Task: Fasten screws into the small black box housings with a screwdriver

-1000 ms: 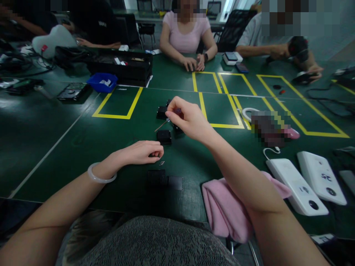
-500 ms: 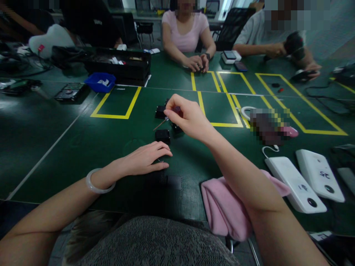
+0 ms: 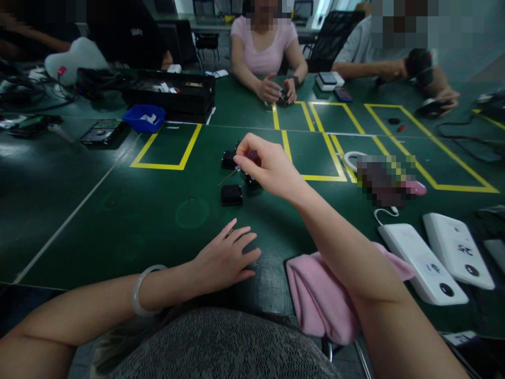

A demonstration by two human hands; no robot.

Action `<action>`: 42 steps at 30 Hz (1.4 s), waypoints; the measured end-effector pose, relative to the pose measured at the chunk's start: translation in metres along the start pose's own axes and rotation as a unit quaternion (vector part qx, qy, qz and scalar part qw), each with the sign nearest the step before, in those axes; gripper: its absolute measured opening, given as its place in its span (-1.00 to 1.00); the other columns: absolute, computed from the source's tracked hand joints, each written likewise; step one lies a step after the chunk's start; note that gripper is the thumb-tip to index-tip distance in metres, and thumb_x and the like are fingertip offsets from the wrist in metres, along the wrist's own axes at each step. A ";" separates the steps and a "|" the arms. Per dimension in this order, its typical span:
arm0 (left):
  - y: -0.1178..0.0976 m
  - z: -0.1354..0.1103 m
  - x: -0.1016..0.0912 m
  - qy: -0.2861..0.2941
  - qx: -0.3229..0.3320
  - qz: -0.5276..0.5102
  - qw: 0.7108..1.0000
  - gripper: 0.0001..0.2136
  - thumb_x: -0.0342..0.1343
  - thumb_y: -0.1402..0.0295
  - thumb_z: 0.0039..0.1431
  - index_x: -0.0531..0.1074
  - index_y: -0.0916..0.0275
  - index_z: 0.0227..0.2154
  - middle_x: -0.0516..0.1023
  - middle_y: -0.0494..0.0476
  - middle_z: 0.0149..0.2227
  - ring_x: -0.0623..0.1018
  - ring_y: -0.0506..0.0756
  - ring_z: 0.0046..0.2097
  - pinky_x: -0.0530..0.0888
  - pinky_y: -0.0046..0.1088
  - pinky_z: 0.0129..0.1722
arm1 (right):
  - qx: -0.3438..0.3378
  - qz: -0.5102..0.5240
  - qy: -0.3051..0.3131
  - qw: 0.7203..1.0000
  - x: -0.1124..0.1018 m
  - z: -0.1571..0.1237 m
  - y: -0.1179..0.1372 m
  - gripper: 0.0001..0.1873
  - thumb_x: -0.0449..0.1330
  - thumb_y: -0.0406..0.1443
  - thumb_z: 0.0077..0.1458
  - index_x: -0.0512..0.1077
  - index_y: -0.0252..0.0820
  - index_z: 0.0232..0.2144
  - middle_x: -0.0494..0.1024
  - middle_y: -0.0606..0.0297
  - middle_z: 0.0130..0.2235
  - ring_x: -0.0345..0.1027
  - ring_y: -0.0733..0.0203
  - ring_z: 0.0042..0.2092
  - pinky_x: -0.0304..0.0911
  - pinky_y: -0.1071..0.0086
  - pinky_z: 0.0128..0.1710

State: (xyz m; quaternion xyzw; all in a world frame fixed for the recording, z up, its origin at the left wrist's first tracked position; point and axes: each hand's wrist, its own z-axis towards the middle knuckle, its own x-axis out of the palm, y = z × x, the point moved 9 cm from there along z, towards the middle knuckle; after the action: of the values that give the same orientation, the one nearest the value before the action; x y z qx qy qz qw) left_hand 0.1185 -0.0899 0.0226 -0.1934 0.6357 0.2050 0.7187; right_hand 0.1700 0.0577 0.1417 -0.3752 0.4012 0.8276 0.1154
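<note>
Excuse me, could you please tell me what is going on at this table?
Someone is working at a green table. Their right hand holds a thin screwdriver that slants down to the left, just above a small black block, with more such blocks close by. Their left hand is spread open, holding nothing visible, with tiny metal bits beside it. Across the table, a person in a pink top handles a small dark item.

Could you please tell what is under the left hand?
At the left hand, small metal bits and part of a dark piece show between the fingers. The hand covers the rest, so the piece's full shape, and whether it is gripped, cannot be seen.
</note>
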 end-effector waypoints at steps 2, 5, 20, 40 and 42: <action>0.004 -0.002 0.001 0.002 -0.020 0.012 1.000 -0.56 0.34 0.04 0.23 0.49 0.18 0.04 0.51 0.41 0.23 0.47 0.42 0.29 0.35 0.25 0.31 | -0.001 0.001 0.000 1.000 0.000 0.000 0.000 -0.85 0.04 -0.27 0.37 0.40 -0.15 -0.17 0.43 0.30 -0.29 0.25 0.21 -0.25 0.19 0.30 -0.17; 0.009 -0.006 0.002 0.001 -0.048 0.033 0.998 -0.50 0.29 0.01 0.27 0.44 0.18 0.15 0.45 0.51 0.28 0.46 0.47 0.31 0.36 0.29 0.27 | -0.006 0.009 -0.003 1.000 0.001 0.001 -0.001 -0.85 0.05 -0.27 0.36 0.41 -0.15 -0.17 0.42 0.30 -0.30 0.24 0.22 -0.25 0.18 0.30 -0.17; 0.029 -0.016 0.011 -0.005 -0.116 0.104 0.988 -0.57 0.18 0.14 0.39 0.45 0.22 0.21 0.46 0.50 0.29 0.46 0.45 0.33 0.48 0.14 0.24 | -0.001 0.023 -0.025 0.999 0.011 0.006 -0.027 -0.79 0.06 -0.28 0.33 0.47 -0.24 -0.19 0.51 0.23 -0.27 0.31 0.18 -0.22 0.15 0.31 -0.16; 0.056 -0.012 0.009 0.039 -0.118 0.126 0.984 -0.71 -0.02 0.47 0.45 0.46 0.37 0.12 0.58 0.40 0.08 0.61 0.24 0.02 0.59 -0.25 -0.04 | 0.068 0.022 -0.056 0.996 0.009 -0.009 -0.053 -0.81 0.09 -0.22 0.30 0.27 -0.13 -0.37 0.30 0.39 -0.46 0.12 0.26 -0.41 0.02 0.34 -0.30; 0.057 -0.010 0.009 0.050 -0.128 0.131 0.982 -0.75 0.01 0.42 0.46 0.48 0.38 0.06 0.58 0.39 0.04 0.60 0.24 -0.02 0.59 -0.25 -0.08 | 0.068 0.019 -0.067 0.995 0.006 -0.012 -0.053 -0.80 0.10 -0.22 0.30 0.25 -0.12 -0.39 0.29 0.41 -0.48 0.11 0.27 -0.42 0.00 0.35 -0.32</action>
State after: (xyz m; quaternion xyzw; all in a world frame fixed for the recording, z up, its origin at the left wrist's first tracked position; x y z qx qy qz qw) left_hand 0.0808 -0.0469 0.0119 -0.2084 0.6594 0.3672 0.6221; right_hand 0.1981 0.0830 0.1022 -0.3024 0.4545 0.8240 0.1518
